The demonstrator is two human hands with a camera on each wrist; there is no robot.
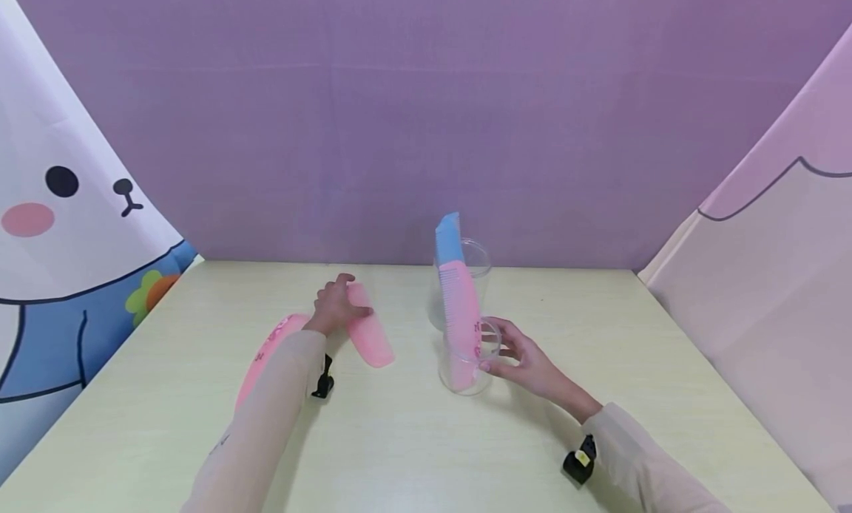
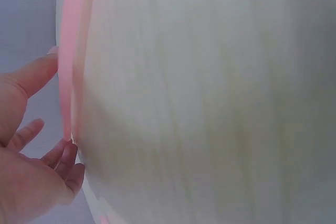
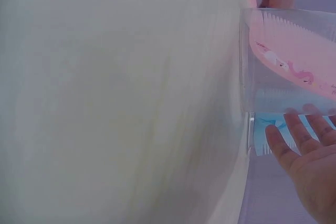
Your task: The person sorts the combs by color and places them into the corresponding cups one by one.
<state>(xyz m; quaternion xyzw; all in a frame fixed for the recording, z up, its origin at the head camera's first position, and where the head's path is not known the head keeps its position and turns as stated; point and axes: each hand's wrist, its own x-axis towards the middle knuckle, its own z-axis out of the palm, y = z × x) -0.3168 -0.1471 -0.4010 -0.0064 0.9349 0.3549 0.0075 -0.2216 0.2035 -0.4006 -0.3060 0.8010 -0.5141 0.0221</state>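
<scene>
My left hand grips the far end of a pink comb on the table. In the left wrist view that comb shows edge-on, with the thumb on one side and fingertips at its end. My right hand holds the side of a clear plastic cup, thumb and fingers spread about it. Inside leans another pink comb, toothed and printed. Behind stands a second clear cup with a blue comb, partly hidden. The right wrist view shows the blue comb past my fingers.
Another pink comb lies on the table, partly covered by the left sleeve. A purple cloth hangs along the table's back edge, with printed cloths at both sides.
</scene>
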